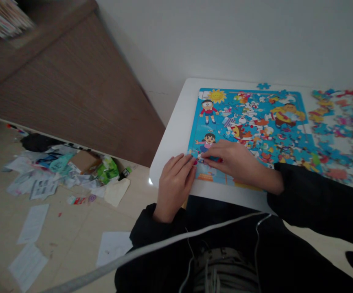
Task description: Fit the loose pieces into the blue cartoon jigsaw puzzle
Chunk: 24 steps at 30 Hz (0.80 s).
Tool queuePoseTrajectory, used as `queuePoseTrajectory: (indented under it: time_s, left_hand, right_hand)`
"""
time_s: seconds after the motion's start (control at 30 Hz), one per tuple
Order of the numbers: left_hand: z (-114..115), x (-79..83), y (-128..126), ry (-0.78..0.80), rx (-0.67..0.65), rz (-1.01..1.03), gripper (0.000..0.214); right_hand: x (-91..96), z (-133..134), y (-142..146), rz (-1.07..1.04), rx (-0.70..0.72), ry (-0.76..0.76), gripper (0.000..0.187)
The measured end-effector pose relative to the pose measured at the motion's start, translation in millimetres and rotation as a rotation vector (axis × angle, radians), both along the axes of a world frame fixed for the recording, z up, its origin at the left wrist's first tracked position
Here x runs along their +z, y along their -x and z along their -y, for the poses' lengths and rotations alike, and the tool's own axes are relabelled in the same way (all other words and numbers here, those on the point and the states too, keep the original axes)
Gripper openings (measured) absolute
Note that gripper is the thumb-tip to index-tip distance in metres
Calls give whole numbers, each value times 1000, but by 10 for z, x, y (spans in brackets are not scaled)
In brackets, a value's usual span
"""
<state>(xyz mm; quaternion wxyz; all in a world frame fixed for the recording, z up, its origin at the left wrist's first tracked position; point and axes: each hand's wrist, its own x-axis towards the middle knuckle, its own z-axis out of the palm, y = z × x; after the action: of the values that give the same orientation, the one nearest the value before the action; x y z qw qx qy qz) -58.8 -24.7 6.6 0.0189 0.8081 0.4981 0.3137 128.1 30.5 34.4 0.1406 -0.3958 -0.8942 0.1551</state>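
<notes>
A blue jigsaw puzzle board (196, 126) with cartoon characters lies on the white table (174, 136). At its lower left corner my left hand (176, 185) lies with fingers stretched out, the fingertips touching the board's edge. My right hand (235, 162) is closed in a pinch beside them, over the girl figure (209, 139). A small puzzle piece (200, 156) shows at the right fingertips, partly hidden by them. Many loose pieces (249, 110) lie across the middle of the board.
More loose pieces (344, 126) spread over the table's right side, and one blue piece (263, 86) lies behind the board. A brown cabinet (81, 93) stands at the left. Papers and litter (63, 167) cover part of the floor. A pale cable (164, 241) crosses in front of me.
</notes>
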Motion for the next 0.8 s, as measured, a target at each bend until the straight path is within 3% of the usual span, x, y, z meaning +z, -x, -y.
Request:
queuePoseTrajectory:
  time_s: [0.47, 0.67, 0.8]
  left_hand:
    - [-4, 8, 17, 3, -21, -43, 26]
    - [6, 6, 19, -26, 28, 6, 23]
    - [4, 11, -23, -30, 11, 11, 22]
  right_hand:
    - [-11, 6, -38, -4, 58, -98, 20]
    - [10, 52, -111, -91, -1, -165, 19]
    - [25, 127, -87, -115, -32, -103, 18]
